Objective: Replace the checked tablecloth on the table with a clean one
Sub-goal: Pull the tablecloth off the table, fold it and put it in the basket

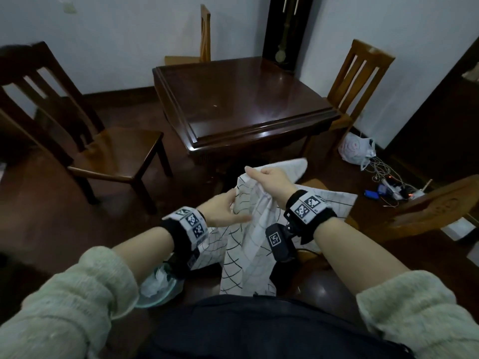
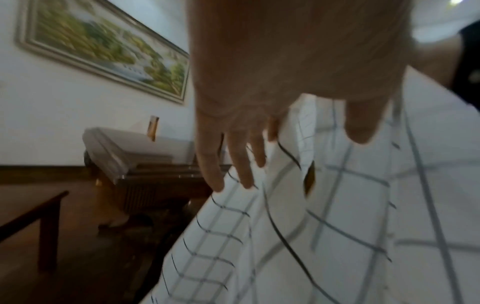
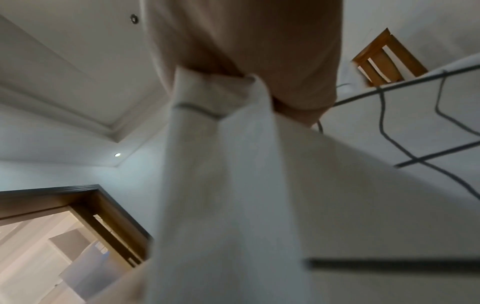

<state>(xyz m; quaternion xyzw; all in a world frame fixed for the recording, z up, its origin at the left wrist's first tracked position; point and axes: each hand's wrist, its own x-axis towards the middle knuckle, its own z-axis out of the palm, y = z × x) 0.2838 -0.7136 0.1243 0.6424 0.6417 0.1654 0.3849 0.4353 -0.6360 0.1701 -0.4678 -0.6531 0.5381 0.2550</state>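
White cloth crossed with thin dark lines, the checked tablecloth (image 1: 248, 242), hangs bunched between my two hands in front of my waist, clear of the desk (image 1: 233, 99), whose dark polished wooden top stands bare a little way ahead of me. My right hand (image 1: 272, 178) is the higher one, and its fingers (image 1: 252, 172) are curled round a gathered fold near the cloth's upper edge; in the right wrist view the fabric runs straight out of that closed grip and drops away in a long pale band. My left hand (image 1: 223, 208) sits lower and to the left, with its fingers (image 2: 241, 168) lying nearly straight and spread along the cloth's edge while the thumb rests on the other face, so the fabric sits between them; I cannot tell how firmly they press. Part of the tablecloth spreads out to the right behind my right wrist, over something I cannot make out. A dark wooden chair (image 1: 85, 130) stands to the left of the desk, a lighter chair (image 1: 360, 81) at its right side and another at the far edge. On the floor at the right lie a white plastic bag (image 1: 355, 149) and a tangle of cables (image 1: 388, 177).
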